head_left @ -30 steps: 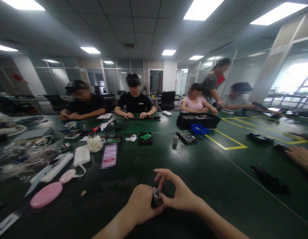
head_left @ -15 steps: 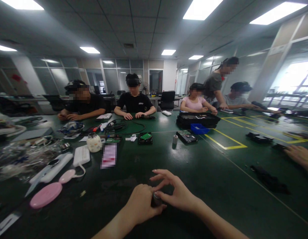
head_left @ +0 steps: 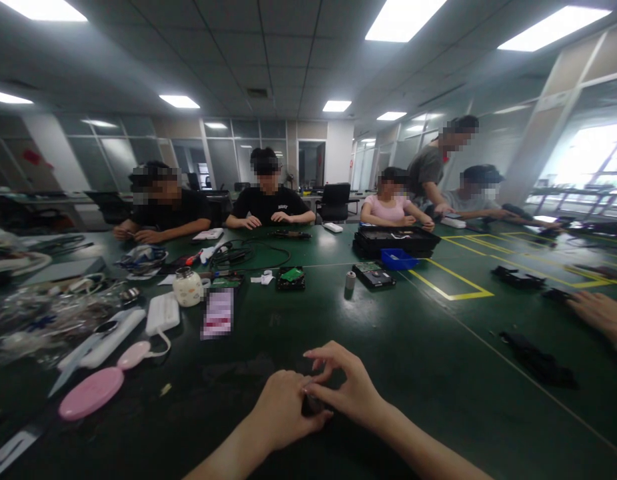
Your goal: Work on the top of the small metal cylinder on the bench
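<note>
A small dark metal cylinder [head_left: 316, 404] stands low at the front of the green table, largely hidden by my fingers. My left hand [head_left: 282, 405] is closed around it from the left, thumb along its near side. From the right, my right hand [head_left: 352, 390] curls over the cylinder, its thumb at the top and the index finger arched above. The other right fingertips are partly hidden behind my left knuckles. Farther off, a similar silver cylinder [head_left: 350, 281] stands upright beside an open hard drive [head_left: 374, 275].
On the left are a pink oval case [head_left: 91, 395], a white power bank [head_left: 163, 314], a patterned mug [head_left: 187, 287], a phone [head_left: 218, 313] and plastic bags. A blue tray [head_left: 399, 259] lies ahead. Several people sit around the table; another person's hand [head_left: 599, 313] reaches in at right.
My right thumb and index finger have shifted slightly over the top of the cylinder. My left hand keeps its place. Across the table, a person in black has lifted their hands off a dark tool.
</note>
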A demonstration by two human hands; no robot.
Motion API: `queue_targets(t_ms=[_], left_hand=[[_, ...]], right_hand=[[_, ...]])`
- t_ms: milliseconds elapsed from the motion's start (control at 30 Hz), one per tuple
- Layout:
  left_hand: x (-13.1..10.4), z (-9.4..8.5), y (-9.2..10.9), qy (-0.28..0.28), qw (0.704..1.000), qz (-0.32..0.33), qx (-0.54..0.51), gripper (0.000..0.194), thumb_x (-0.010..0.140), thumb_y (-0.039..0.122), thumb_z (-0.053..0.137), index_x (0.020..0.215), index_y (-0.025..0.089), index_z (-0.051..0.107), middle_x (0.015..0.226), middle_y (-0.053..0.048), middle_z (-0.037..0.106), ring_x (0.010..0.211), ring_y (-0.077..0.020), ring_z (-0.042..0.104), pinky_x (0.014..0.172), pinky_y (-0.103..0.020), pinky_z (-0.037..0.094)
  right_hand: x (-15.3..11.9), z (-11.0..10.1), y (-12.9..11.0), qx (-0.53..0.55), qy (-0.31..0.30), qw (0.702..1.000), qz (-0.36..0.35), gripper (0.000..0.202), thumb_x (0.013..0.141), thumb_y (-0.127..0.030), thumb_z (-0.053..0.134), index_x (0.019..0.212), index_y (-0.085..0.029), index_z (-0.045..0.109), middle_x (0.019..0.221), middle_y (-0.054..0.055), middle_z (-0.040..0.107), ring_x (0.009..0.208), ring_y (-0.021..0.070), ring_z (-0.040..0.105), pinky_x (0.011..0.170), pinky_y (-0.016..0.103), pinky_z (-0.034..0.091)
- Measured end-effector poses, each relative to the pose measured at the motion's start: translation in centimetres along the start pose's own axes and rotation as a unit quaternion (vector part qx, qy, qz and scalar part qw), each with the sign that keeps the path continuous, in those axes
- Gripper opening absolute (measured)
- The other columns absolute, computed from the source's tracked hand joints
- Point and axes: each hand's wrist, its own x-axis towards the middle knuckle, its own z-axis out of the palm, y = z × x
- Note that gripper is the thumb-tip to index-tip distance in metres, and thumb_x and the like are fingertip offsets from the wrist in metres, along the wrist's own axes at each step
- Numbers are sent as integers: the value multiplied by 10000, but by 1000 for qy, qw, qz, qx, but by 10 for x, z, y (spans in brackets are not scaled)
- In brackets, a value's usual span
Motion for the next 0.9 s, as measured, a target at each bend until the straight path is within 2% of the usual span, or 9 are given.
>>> queue_targets(t_ms=[167,267,333,433,567,633,700,800,900], left_hand=[[0,0,1,-4,1000,-1,-12,279,821,470,620,845,203,697,845,-48,705,824,-262,639,741,-332,436],[-2,-1,2,11,999,-9,-31,340,793,531,652,895,209,689,860,-48,699,831,-264,625,761,-347,414],[-3,-5,2,33,997,-32,-62,475,692,601,724,941,200,670,866,-49,686,807,-263,609,745,-345,412],[-3,-13,1,73,982,-73,-157,563,568,586,816,930,189,646,846,-30,652,759,-228,584,674,-298,424],[-2,-23,-1,100,950,-61,-291,370,621,415,840,901,216,704,915,-24,643,859,-206,598,758,-278,457],[-1,-24,-2,101,935,-47,-336,287,645,349,832,879,217,733,936,-36,654,908,-212,612,822,-293,464],[0,-23,-3,92,916,-34,-389,255,656,296,818,876,194,741,955,-54,670,919,-217,636,841,-299,484],[3,-22,-5,61,881,-28,-469,256,674,249,788,901,150,723,965,-76,706,891,-220,678,828,-304,522],[4,-24,-5,58,871,-34,-486,226,681,235,781,866,137,698,875,-65,738,844,-217,699,802,-304,539]], right_hand=[[-2,8,1,-34,54,998,-2,409,698,-181,795,1074,-256,654,695,-29,598,714,170,617,683,289,481],[-1,7,0,-7,58,998,29,337,730,-216,758,1051,-243,656,786,-7,629,650,146,612,658,284,488],[2,3,-1,48,77,993,74,285,795,-275,695,1071,-230,638,834,9,630,646,139,613,649,278,495],[8,-5,0,156,129,968,152,297,870,-429,593,1057,-201,627,814,13,622,651,141,619,677,280,496],[13,-11,13,252,166,913,274,473,807,-592,601,985,-157,645,756,10,620,596,141,616,678,286,488],[12,-11,20,278,132,897,317,532,777,-637,605,947,-135,652,745,27,632,617,162,628,693,309,494],[11,-12,23,287,67,902,316,567,784,-669,572,933,-129,659,763,49,655,687,191,645,743,349,497],[8,-15,19,260,-52,932,249,528,855,-634,514,1027,-155,657,925,75,679,913,225,642,881,395,460],[2,-20,13,227,-174,936,204,500,867,-566,556,1207,-200,582,1104,84,654,1055,243,604,928,412,448]])
